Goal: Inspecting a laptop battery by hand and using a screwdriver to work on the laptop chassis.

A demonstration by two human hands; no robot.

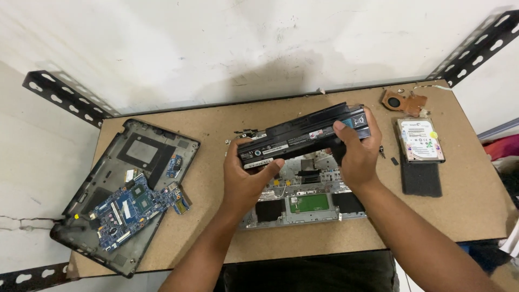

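Note:
Both hands hold a long black laptop battery [303,135] above the middle of the table. My left hand [244,178] grips its left end from below, thumb on the front edge. My right hand [356,151] clasps its right end, fingers over the top. Beneath the battery lies an opened silver laptop chassis [303,203] with a green touchpad board [309,203], partly hidden by my hands.
A dark grey laptop bottom cover [135,162] lies at the left with a blue motherboard [135,205] on it. At the right sit a hard drive [420,139], a black foam pad [421,179] and a copper cooling fan [403,101]. Small screws [382,150] lie near my right hand. Black slotted shelf brackets [65,97] flank the brown board table [216,130].

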